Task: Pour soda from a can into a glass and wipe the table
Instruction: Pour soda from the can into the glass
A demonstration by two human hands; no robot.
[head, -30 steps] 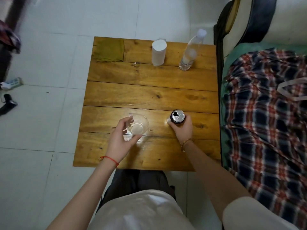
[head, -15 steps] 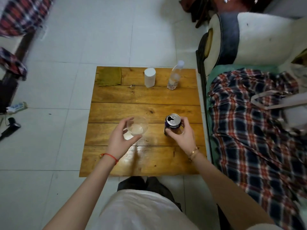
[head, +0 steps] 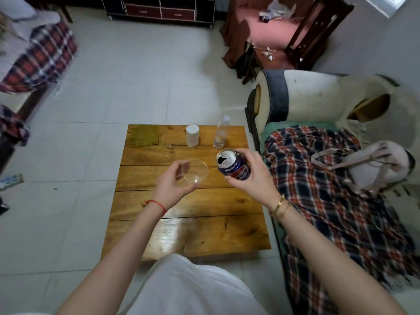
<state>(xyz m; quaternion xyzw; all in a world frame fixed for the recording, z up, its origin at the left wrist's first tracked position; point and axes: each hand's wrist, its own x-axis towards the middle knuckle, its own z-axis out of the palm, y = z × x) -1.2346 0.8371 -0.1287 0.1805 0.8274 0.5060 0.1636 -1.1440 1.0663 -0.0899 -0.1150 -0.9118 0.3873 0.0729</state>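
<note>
My right hand (head: 252,180) grips a blue soda can (head: 233,165), opened at the top, lifted off the wooden table (head: 188,214) and tilted left toward the glass. My left hand (head: 173,185) holds a clear empty glass (head: 195,172) raised above the table, its mouth tipped toward the can. Can and glass are close together but apart. An olive green cloth (head: 143,138) lies flat at the table's far left corner.
A white roll of paper (head: 192,135) and a clear plastic water bottle (head: 220,133) stand at the table's far edge. A sofa with a plaid blanket (head: 336,201) and a pale bag (head: 375,167) runs along the right. Tiled floor lies to the left.
Both hands have lifted their objects off the table: the can went up and tilted left, the glass rose and tipped toward it. The camera has pulled up and back, showing more room.
</note>
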